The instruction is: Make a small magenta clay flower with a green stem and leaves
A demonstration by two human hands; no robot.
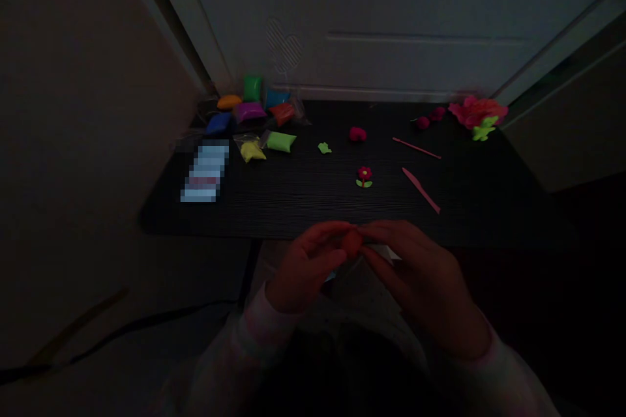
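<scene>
Between my two hands, just off the table's front edge, is a small rounded lump of red modelling clay (351,244). My left hand (313,264) grips it from the left with thumb and fingers. From the right, my right hand (415,267) pinches the lump's other side with its fingertips. Beyond the hands lies a clay flower (364,173) with red petals, a yellow centre and green leaves. A dark pink clay lump (357,135) and a small light green clay piece (324,148) lie farther back. The picture is dim.
Packets of coloured clay, a light green one (281,141) among them, cluster at the back left. A pixelated phone-like rectangle (205,171) lies in front of them. Right of centre are a pink plastic knife (421,190) and a thin pink stick (417,148). Pink flower petals (476,111) stand at the far right.
</scene>
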